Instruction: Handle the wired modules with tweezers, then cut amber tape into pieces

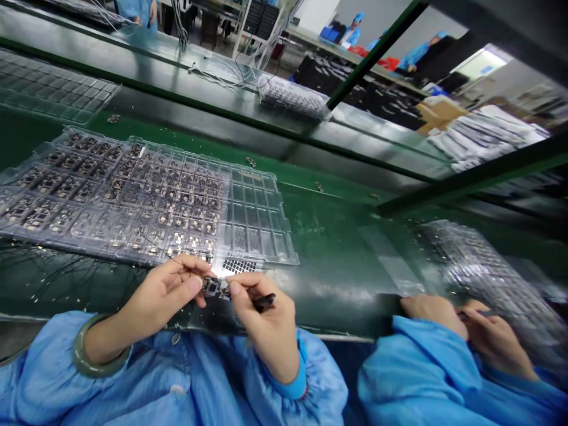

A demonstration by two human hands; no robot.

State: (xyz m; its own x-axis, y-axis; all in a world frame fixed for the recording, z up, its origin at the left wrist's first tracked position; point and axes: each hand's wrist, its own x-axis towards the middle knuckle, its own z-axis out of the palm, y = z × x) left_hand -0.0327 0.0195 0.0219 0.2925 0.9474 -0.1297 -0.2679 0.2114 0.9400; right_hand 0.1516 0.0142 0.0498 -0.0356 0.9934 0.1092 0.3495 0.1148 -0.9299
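Both hands share the grip on a small circuit board (215, 288): the left hand (164, 296) pinches its left end between thumb and fingertips, and the right hand (261, 325) pinches the other end. The right hand also clasps a thin dark tool (265, 302), perhaps tweezers, though blur hides its shape. The board is held just above the near edge of the green counter (337, 266), right in front of a clear plastic tray (261, 236). Most of the tray's pockets hold similar small boards, while its right-hand columns look bare. A green bangle (84, 355) circles the left wrist above a blue sleeve (44, 378). To the right, a co-worker's hand (432, 310) rests near a blurred stack of trays (488, 278).
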